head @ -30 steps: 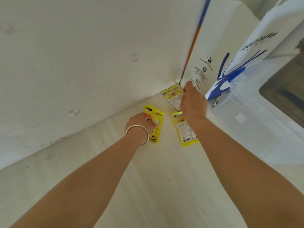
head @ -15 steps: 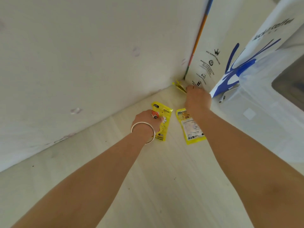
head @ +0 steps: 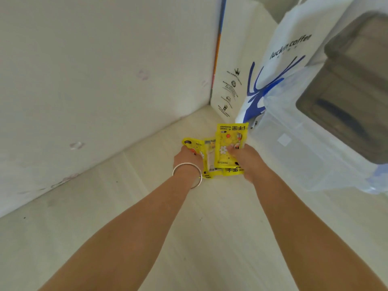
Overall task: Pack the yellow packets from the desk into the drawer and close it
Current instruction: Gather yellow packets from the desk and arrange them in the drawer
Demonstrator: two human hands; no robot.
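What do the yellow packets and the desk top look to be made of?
Yellow packets: likely thin glossy plastic film, since they are printed, flat and flexible in the right hand. Desk: pale matte wood-look surface, probably laminate, with faint grain lines.

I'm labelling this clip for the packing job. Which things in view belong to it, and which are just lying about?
Part of the job:
yellow hand warmer packets, gathered in both hands
left hand
right hand
desk

Just lying about:
luckin coffee bag
clear plastic box
silver bangle on the left wrist
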